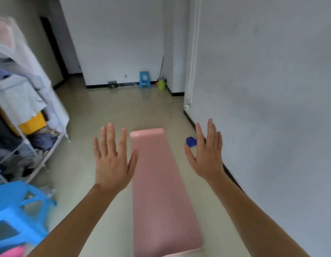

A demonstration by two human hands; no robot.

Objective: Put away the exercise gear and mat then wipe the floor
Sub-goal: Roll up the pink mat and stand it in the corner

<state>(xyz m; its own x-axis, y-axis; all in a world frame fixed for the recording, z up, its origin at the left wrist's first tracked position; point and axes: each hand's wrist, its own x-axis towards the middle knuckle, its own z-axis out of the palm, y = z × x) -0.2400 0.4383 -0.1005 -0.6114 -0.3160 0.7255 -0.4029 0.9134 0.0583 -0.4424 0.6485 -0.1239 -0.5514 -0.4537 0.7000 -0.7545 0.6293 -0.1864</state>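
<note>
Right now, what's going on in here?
A person looks down at a pink mat lying flat and unrolled on the floor. The left hand and right hand are spread open in front, holding nothing. A small blue item, too blurred to identify, lies by the right wall. A clothes rack and a blue stool stand on the left.

Bare forearms [83, 216]; left grip [112, 162], right grip [207, 158] bare.
</note>
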